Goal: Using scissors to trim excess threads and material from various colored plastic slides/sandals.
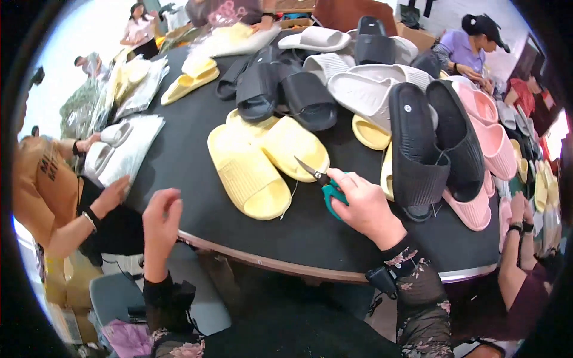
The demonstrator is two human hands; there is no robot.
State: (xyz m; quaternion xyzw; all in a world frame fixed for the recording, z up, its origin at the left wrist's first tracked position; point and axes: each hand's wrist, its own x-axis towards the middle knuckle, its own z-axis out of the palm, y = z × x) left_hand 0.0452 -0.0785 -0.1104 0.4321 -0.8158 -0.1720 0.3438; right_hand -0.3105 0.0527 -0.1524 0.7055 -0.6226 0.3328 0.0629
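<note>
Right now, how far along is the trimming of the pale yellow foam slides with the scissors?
Nothing visibly finished. In hand: the right hand holds teal-handled scissors with blades at the pair of pale yellow foam slides; a thin string hangs off the nearer one. The left hand is raised and empty. Left: black ribbed slides, pink slides and white slides, piled on the black table.

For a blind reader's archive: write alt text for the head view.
The person's right hand holds small teal-handled scissors beside a pair of pale yellow foam slide sandals on a round black table; the left hand hovers empty at its edge. Black, white and pink slides are piled behind.
</note>
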